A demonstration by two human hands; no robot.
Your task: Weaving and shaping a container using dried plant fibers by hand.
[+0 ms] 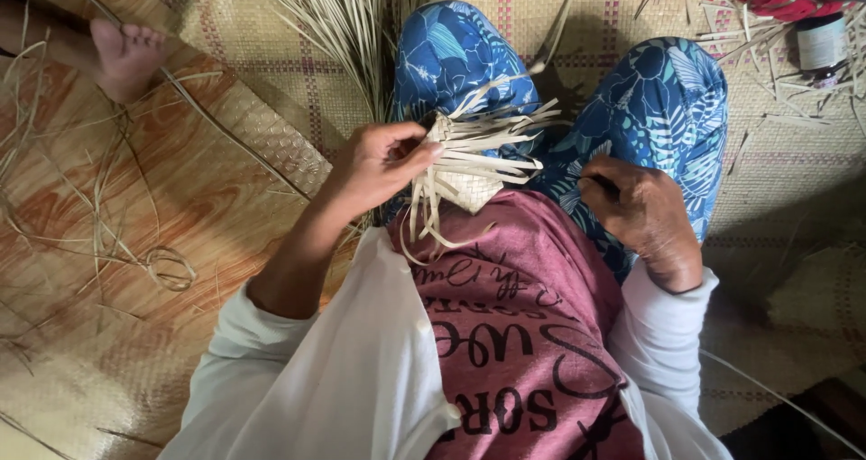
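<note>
Seen from above, a small woven piece of pale leaf strips is being held over the lap of a seated person in blue floral trousers and a maroon printed shirt. The left hand is being closed on the piece's left edge, thumb and fingertips pinched around it, while loose strip ends are fanning out to the right and downward. The right hand is being rested on the right thigh, well apart from the weaving, its fingers curled around a thin dark object that cannot be identified. A bundle of dried strips is lying on the woven mat between the knees and beyond. Another person's bare foot is showing at upper left, and a small dark bottle at upper right.
</note>
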